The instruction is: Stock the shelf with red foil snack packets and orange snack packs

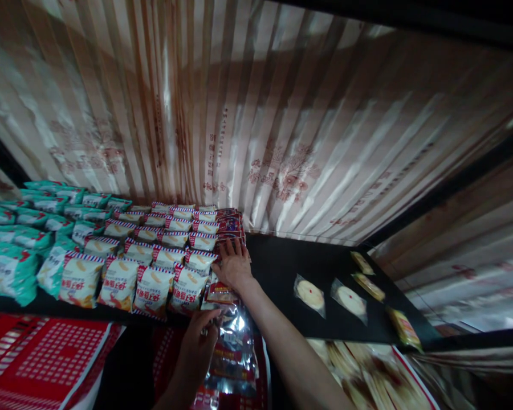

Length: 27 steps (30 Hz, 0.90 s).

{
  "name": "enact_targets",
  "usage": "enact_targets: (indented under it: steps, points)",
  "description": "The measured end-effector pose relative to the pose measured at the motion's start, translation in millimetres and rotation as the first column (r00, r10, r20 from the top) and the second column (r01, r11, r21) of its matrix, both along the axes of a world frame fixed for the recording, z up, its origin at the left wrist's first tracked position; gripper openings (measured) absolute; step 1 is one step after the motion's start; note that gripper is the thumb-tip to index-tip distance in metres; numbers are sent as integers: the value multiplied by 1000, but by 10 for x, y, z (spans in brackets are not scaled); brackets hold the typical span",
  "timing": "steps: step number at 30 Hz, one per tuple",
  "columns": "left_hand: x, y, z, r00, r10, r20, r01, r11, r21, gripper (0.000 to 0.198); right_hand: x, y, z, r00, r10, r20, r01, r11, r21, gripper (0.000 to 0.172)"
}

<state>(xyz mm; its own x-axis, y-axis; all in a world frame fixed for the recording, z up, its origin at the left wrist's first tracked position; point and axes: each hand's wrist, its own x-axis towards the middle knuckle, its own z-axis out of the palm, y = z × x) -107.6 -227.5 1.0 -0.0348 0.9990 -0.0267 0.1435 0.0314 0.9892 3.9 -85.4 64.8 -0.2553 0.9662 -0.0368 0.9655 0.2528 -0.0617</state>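
Note:
My right hand lies palm down, fingers stretched out, on a row of dark red snack packets on a black shelf. My left hand is lower, below the shelf edge, its fingers curled round a strip of shiny silver and red packets that hangs down. Left of the red row stand rows of white packets with red and blue striped tops. Further left lie teal packets.
On the right part of the shelf lie two clear-wrapped round cakes and a few yellow-wrapped snacks. A striped foil sheet backs the shelf. Red crates sit below at left, and a box of packaged snacks at lower right.

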Motion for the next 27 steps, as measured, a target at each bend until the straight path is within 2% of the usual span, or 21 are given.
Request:
enact_targets:
  steps: [6,13,20,27]
  points:
    - [-1,0,25,1000,-4,-15,3,999,-33,31,-39,83,19,1000,8,26,-6,998,-62,67]
    - [-31,-4,-64,999,-44,13,44,999,-18,30,-30,84,107,999,33,-29,-35,997,-74,71]
    - [9,-9,-51,1000,-17,-10,16,1000,-16,30,23,-43,147,994,70,-86,-74,996,-44,51]
    - [-9,-50,25,1000,-12,-17,12,1000,13,28,43,54,90,977,153,-148,-157,987,-20,50]
